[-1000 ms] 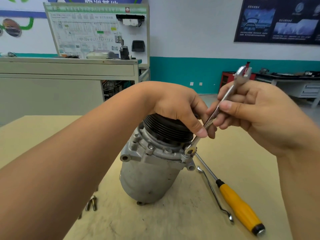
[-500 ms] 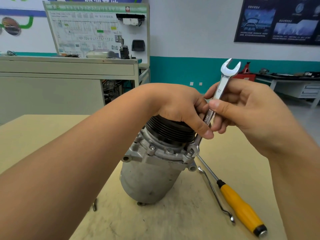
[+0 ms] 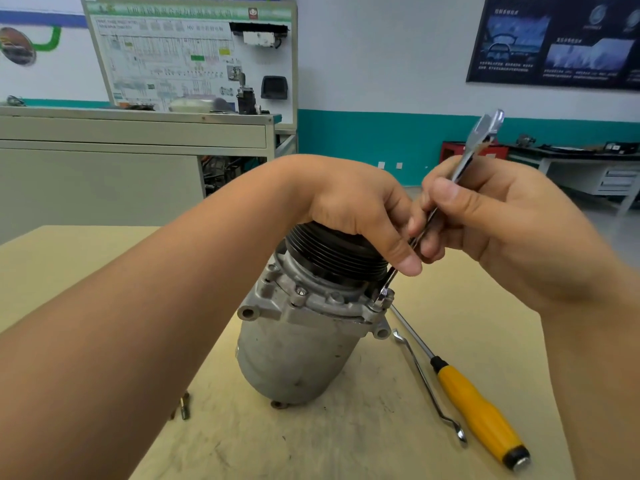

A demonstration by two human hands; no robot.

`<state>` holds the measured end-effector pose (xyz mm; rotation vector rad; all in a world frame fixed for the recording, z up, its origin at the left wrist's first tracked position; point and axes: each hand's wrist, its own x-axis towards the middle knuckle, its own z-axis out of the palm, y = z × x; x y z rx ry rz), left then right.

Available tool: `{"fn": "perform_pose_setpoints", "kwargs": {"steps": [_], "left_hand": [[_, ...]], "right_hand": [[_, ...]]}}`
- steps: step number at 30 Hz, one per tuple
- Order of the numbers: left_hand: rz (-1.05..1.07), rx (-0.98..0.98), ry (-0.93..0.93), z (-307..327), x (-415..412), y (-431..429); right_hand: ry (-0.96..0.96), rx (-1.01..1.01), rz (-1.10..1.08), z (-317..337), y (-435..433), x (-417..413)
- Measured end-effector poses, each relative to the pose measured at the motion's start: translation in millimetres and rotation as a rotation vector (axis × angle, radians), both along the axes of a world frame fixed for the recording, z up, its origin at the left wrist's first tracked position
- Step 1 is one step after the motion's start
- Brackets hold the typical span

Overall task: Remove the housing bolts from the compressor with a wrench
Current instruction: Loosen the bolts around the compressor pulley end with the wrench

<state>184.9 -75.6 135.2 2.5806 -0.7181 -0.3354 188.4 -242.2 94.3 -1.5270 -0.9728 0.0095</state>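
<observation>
A grey metal compressor [image 3: 294, 355] stands upright on the wooden table [image 3: 346, 445], its black ribbed pulley [image 3: 332, 252] on top. My left hand [image 3: 360, 209] lies over the pulley and grips it, thumb pointing down at the right. My right hand [image 3: 502, 223] pinches a silver open-end wrench [image 3: 481, 140] that slants down and left. The wrench's lower jaw sits on a housing bolt [image 3: 385, 295] at the flange's right side. Another bolt head [image 3: 300, 292] shows on the flange's front.
A yellow-handled screwdriver [image 3: 478, 414] and a thin bent metal tool [image 3: 427, 386] lie on the table to the right of the compressor. Loose bolts [image 3: 183, 407] lie at the left, partly hidden by my forearm. A grey cabinet [image 3: 138, 157] stands behind the table.
The wrench's upper end has swung back and forth around the bolt; its open jaw now faces edge-on. My left hand has stayed on the pulley.
</observation>
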Motion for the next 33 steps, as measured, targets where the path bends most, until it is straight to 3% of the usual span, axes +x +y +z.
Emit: {"fn": "perform_pose_setpoints", "kwargs": {"steps": [9, 20, 24, 30, 33], "left_hand": [[-0.055, 0.006, 0.021, -1.1, 3.6, 0.4], [0.036, 0.101, -0.076, -1.5, 1.8, -4.2], [0.045, 0.077, -0.108, -2.5, -0.7, -5.6], [-0.065, 0.026, -0.005, 1.3, -2.9, 1.9], [-0.012, 0.058, -0.062, -1.1, -0.6, -0.9]], "right_hand": [[-0.084, -0.011, -0.111, 3.4, 1.9, -6.0], [-0.179, -0.131, -0.207, 10.1, -9.1, -11.9], [-0.103, -0.085, -0.164, 9.5, -11.9, -8.8], [0.017, 0.002, -0.099, 5.4, -13.4, 1.5], [0.045, 0.030, -0.077, 2.5, -11.2, 4.4]]}}
